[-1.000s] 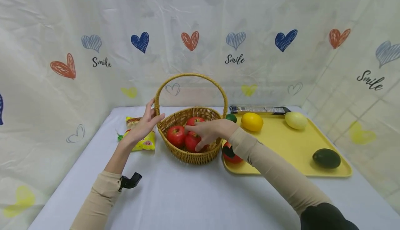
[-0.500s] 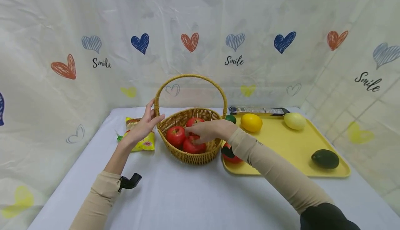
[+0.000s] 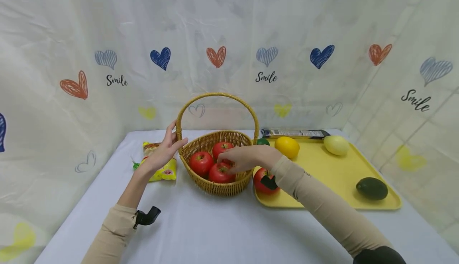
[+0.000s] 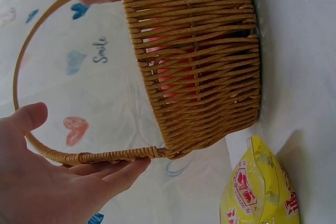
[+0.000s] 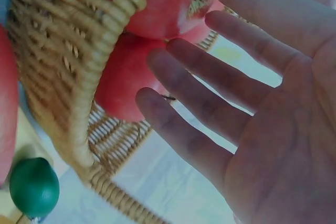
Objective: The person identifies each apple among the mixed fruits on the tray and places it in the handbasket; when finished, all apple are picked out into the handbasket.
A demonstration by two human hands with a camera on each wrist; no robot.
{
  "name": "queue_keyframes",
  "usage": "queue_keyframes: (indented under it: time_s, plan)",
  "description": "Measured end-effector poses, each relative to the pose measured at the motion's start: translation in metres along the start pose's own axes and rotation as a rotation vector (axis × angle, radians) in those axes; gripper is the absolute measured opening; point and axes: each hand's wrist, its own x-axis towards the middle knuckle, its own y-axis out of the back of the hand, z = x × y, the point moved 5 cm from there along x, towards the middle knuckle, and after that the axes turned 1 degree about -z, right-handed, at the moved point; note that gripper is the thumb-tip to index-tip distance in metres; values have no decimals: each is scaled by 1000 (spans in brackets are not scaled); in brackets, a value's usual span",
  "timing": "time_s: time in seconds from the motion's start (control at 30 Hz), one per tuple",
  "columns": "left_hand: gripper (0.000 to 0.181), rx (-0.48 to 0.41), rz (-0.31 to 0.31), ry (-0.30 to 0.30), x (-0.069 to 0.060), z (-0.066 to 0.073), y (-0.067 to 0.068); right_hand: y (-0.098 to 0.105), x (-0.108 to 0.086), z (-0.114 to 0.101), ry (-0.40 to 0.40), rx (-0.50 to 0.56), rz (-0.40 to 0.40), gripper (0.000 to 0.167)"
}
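A wicker basket (image 3: 215,188) with a tall arched handle stands mid-table, holding red apples (image 3: 201,163). My left hand (image 3: 163,152) rests its nearly straight fingers against the left foot of the handle, thumb apart, as the left wrist view also shows. Over the basket's right rim reaches my right hand (image 3: 247,156), close above the front apple (image 3: 221,173). In the right wrist view its fingers (image 5: 199,93) are spread and extended, with nothing gripped; whether a fingertip touches an apple, I cannot tell. Another apple (image 3: 223,148) lies at the back, partly behind that hand.
Right of the basket lies a yellow tray (image 3: 333,172) bearing a red fruit (image 3: 263,182), a lemon (image 3: 287,147), a pale yellow-green fruit (image 3: 336,145) and a dark green avocado-like fruit (image 3: 371,188). A long dark packet (image 3: 295,133) lies behind. Yellow snack bags (image 3: 163,172) sit left.
The front apple has settled lower in the basket, and my right hand has loosened from it and drawn slightly right. My left hand stays on the handle. The head view has tilted up a little.
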Motion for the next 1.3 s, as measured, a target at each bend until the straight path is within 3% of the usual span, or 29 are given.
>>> queue_keyframes:
  time_s: [0.27,0.4,0.57,0.67,0.9,1.3]
  plan:
    - [84,14,-8,17,1,-3,-6,-5,-48,19,0,93,72,36]
    - [85,15,-5,21,2,-3,-5,-9,-76,34,-61,142,74,42]
    - [84,10,-3,1,3,-1,-2,-18,-105,54,-174,209,38,59]
    - [83,8,1,-9,2,0,0,-21,-116,61,-189,242,43,73]
    - [83,16,6,0,-3,-2,0,-32,-127,70,-149,261,59,92]
    - [85,-1,6,0,-1,-2,0,-58,-113,84,-176,354,54,98]
